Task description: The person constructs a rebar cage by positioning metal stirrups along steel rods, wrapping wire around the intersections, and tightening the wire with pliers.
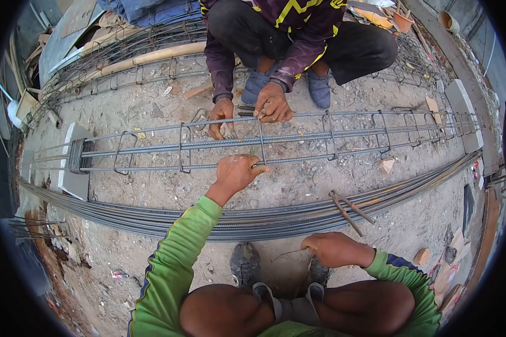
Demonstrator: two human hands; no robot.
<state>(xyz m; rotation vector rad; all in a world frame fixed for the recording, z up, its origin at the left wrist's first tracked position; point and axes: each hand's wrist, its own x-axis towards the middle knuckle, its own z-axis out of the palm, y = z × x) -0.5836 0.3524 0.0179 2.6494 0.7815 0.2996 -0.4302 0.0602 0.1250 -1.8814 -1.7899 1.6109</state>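
Note:
A long cage of steel rebar (208, 145) with square wire stirrups (181, 147) lies across the ground in front of me. My left hand (236, 173) is closed around its near bar, just beside a stirrup (262, 143). Over my right knee, my right hand (334, 249) is closed on thin tie wire (287, 254), whose bent end sticks out to the left. A pair of pincers (351, 212) rests with its handles apart on a bundle of loose rebar (253, 222), between my right hand and the cage.
Opposite me a co-worker squats, both hands (272, 104) at the cage's far bar. Upright boards (76, 163) stand under the cage's left end and another board (464, 115) under its right. More rebar cages and a bamboo pole (152, 56) lie behind, on rubble-strewn ground.

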